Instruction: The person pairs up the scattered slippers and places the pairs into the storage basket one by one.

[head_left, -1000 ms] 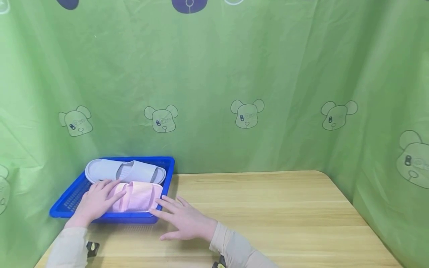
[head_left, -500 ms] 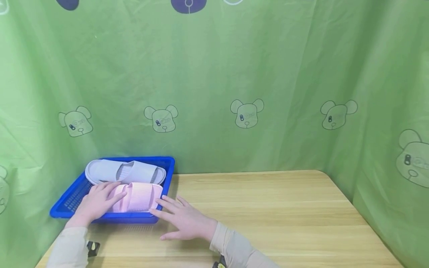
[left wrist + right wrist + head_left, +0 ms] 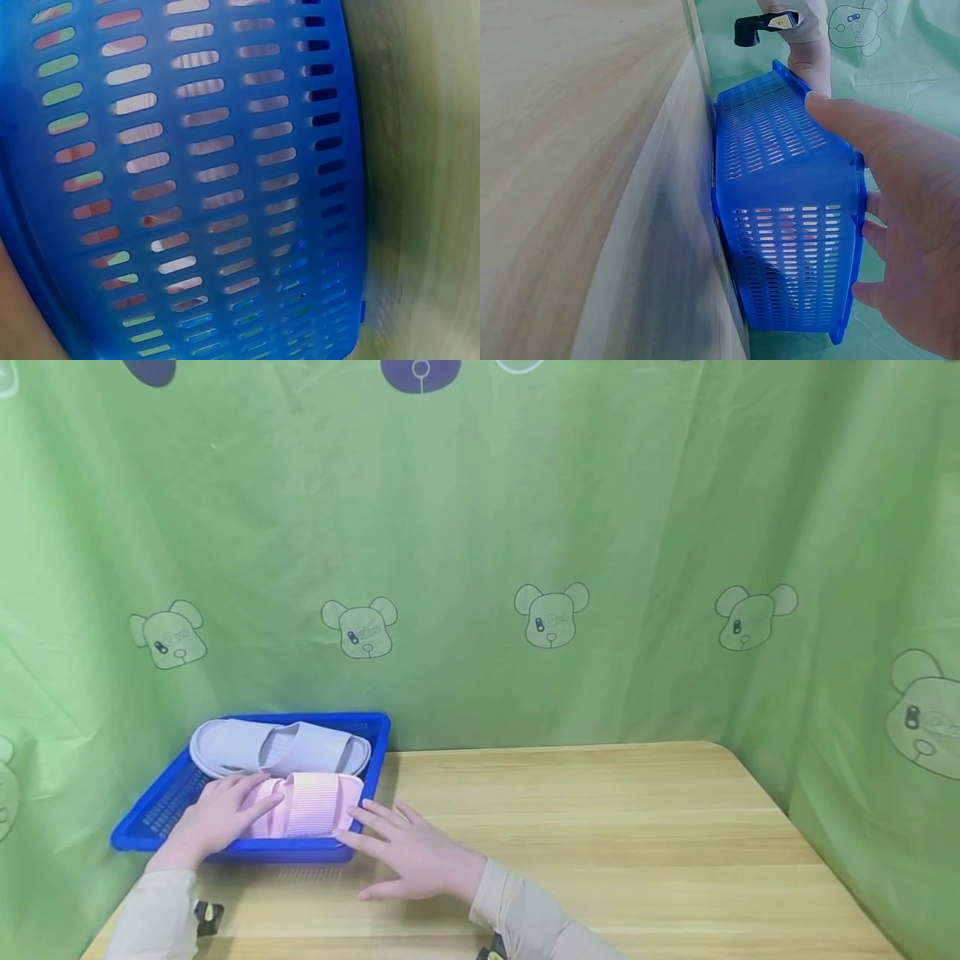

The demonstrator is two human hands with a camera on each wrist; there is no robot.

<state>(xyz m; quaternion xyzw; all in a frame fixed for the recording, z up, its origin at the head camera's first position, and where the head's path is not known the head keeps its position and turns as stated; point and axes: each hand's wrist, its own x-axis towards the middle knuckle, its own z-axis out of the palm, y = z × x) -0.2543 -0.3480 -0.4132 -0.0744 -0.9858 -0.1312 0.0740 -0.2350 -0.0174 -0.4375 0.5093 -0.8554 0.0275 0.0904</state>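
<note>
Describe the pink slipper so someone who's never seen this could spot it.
At the wooden table's left end sits a blue slotted basket holding two slippers. The pink slipper is the nearer one, under the left hand; its ribbed pink strap sets it apart from the grey slipper behind.

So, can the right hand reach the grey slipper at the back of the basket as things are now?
Probably yes. The right hand rests open at the blue basket corner, and nothing covers the grey slipper. It must only pass over the low rim and the pink slipper.

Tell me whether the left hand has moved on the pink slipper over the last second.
No. The left hand rests on the pink slipper at the same spot, measured against the blue basket rim.
</note>
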